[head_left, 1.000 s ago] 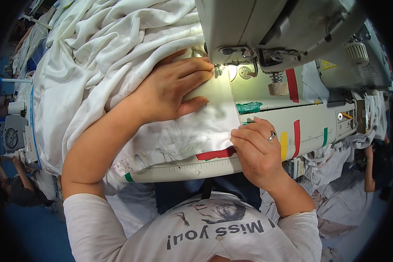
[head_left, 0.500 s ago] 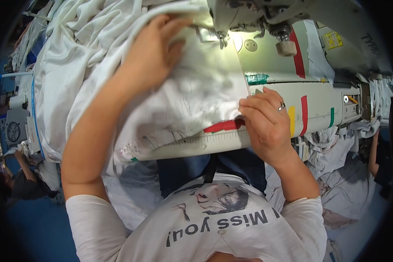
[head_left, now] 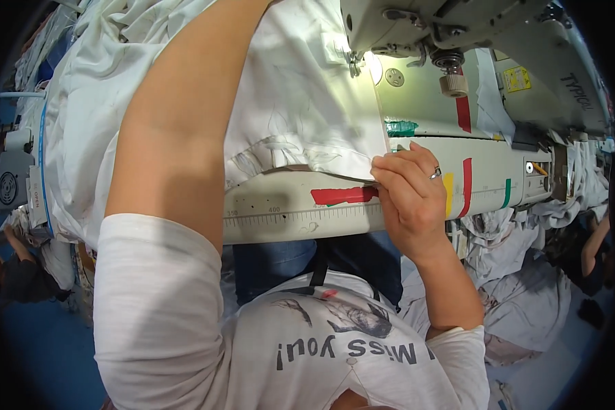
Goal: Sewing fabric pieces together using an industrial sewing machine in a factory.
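A white fabric piece (head_left: 301, 96) with faint grey line markings lies on the sewing machine bed (head_left: 266, 225), its right edge running up to the presser foot (head_left: 354, 66). With thumb and fingers pinched, my right hand (head_left: 413, 198) holds the near right corner of this fabric; a ring is on one finger. My left arm (head_left: 178, 130) stretches across the fabric to the upper edge of the view, and the hand itself is out of sight. The near edge of the fabric lies wavy, slightly raised above the bed.
The sewing machine head (head_left: 403, 27), with a tension knob (head_left: 453, 85), overhangs the far side. Red tape (head_left: 344, 196) and a printed ruler mark the bed's front. White cloth (head_left: 89, 123) is heaped at left, more cloth (head_left: 519, 294) at lower right. Other people work at both sides.
My left hand has moved up and away, out of view, with its arm now reaching across the fabric. The fabric's near left part has drawn back, baring more ruler. My right hand keeps its pinch.
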Demonstrator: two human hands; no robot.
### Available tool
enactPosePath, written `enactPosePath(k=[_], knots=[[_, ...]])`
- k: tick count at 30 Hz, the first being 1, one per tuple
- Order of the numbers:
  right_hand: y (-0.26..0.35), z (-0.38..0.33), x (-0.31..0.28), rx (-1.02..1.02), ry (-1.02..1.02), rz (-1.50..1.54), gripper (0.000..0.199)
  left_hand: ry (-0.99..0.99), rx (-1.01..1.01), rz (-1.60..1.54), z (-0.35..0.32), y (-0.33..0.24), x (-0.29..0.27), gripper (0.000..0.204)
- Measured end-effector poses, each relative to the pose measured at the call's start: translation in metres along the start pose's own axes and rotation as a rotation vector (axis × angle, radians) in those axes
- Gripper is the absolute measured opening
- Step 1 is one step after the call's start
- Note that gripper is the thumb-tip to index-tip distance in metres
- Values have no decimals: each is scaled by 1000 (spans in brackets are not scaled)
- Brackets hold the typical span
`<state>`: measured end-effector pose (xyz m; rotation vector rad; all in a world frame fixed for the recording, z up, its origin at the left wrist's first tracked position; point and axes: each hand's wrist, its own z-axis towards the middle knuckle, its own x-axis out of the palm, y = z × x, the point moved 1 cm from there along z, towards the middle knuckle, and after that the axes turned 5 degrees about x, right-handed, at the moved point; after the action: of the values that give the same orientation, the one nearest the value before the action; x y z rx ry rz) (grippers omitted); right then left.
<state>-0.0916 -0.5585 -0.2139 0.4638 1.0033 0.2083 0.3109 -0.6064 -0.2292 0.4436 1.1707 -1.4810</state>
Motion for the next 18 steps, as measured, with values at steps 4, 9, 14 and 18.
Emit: enactPosePath(k=[4,9,14,18], knots=[[-6,-3,1,5,-18,16,24,195,52,-171,-52,-58,-28,46],[-9,-5,-1,3,-35,11,24,329,-126,-104,-248,-187,-81,75],[-9,-3,2,-27,-31,-1,24,392,-13,114,-270,-142,-116,66],[-11,-5,3,-22,-35,-20,22,306,44,2,-240,-180,-97,55]])
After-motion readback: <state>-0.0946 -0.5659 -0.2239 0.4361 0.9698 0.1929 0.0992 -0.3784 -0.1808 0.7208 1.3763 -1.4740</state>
